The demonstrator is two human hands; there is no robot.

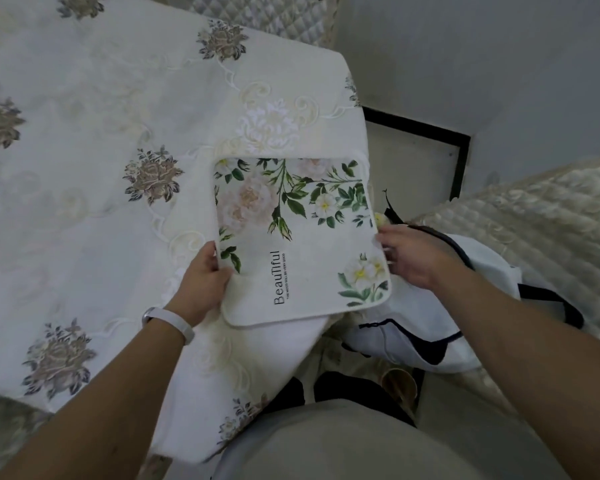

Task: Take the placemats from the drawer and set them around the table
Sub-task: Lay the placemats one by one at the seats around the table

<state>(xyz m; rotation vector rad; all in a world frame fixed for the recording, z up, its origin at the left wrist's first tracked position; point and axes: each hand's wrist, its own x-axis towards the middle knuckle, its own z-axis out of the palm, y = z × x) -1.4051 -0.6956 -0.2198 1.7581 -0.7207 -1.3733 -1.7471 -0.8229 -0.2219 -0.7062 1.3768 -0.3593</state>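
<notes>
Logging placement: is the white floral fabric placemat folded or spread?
Spread: the white floral placemat shows its whole printed face, all four corners; left hand grips one edge.

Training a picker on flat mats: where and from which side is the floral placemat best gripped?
Probably the right edge, approached from the right: the floral placemat lies flat, but that edge seems to overhang the table corner, letting fingers slip underneath. The left hand grips the opposite edge; the right hand is at the free one.
</notes>
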